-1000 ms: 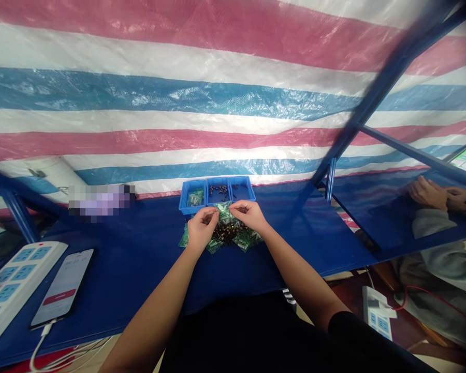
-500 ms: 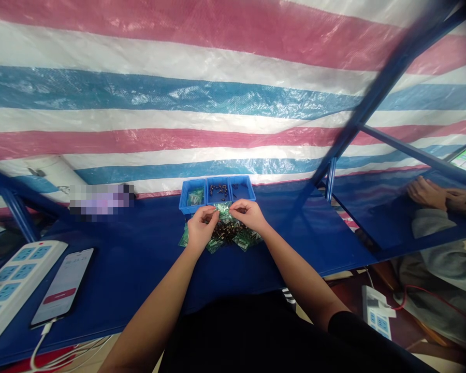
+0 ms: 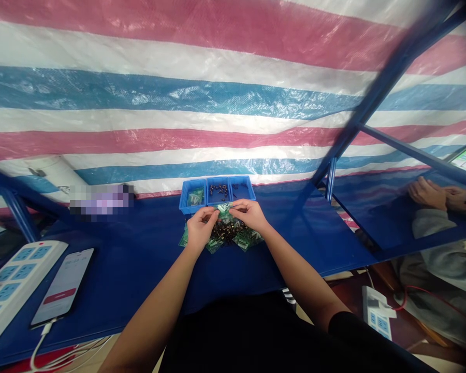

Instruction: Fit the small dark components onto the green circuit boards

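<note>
My left hand [image 3: 200, 229] and my right hand [image 3: 249, 215] hover close together over a heap of small dark metal parts [image 3: 226, 232] and small green plastic bags [image 3: 245, 239] on the blue table [image 3: 140, 259]. Both hands have their fingers pinched. Between the fingertips sits a green bag [image 3: 224, 209], which the right hand grips at its right edge. What the left fingertips pinch is too small to name. Just behind the hands stands a blue three-compartment tray [image 3: 216, 192] with green bags on the left and dark parts in the middle.
A white power strip [image 3: 11, 282] and a phone [image 3: 64, 286] on a cable lie at the left. Blue frame bars [image 3: 373, 98] rise at the right. Another person's hands [image 3: 437, 194] rest on the neighbouring table. A striped tarp [image 3: 202, 88] hangs behind.
My hands have drawn slightly closer together over the heap; the right fingertips moved a little left toward the green bag. Nothing else moved.
</note>
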The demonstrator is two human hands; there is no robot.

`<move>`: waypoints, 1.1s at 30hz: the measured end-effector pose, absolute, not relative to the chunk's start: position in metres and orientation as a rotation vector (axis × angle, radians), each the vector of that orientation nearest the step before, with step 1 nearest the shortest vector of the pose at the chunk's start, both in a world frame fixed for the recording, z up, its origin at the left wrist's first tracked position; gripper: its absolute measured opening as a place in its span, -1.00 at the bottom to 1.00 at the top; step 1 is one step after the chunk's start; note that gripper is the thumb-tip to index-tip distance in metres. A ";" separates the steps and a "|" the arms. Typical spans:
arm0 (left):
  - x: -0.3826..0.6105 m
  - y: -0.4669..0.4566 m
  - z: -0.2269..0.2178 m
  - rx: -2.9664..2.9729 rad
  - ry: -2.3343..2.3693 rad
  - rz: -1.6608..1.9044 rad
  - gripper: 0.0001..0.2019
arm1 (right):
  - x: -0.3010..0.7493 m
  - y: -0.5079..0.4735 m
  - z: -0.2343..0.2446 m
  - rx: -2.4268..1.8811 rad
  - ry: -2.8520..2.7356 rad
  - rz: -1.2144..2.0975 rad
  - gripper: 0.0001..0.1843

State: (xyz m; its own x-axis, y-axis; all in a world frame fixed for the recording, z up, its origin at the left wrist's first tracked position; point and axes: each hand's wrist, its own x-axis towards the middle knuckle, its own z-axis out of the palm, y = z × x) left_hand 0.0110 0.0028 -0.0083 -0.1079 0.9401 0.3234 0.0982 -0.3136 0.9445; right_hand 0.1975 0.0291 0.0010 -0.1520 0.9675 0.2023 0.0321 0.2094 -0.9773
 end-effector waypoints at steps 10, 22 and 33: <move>0.007 0.001 0.000 1.678 1.293 1.512 -0.72 | 0.198 0.028 0.006 -0.929 -1.421 1.081 -0.65; 0.007 0.003 -0.002 1.578 1.254 1.408 -0.76 | 0.195 0.026 0.009 -0.902 -1.437 1.133 -0.56; 0.005 0.007 -0.004 1.526 1.288 1.411 -0.72 | 0.199 0.029 0.006 -0.954 -1.489 1.031 -0.72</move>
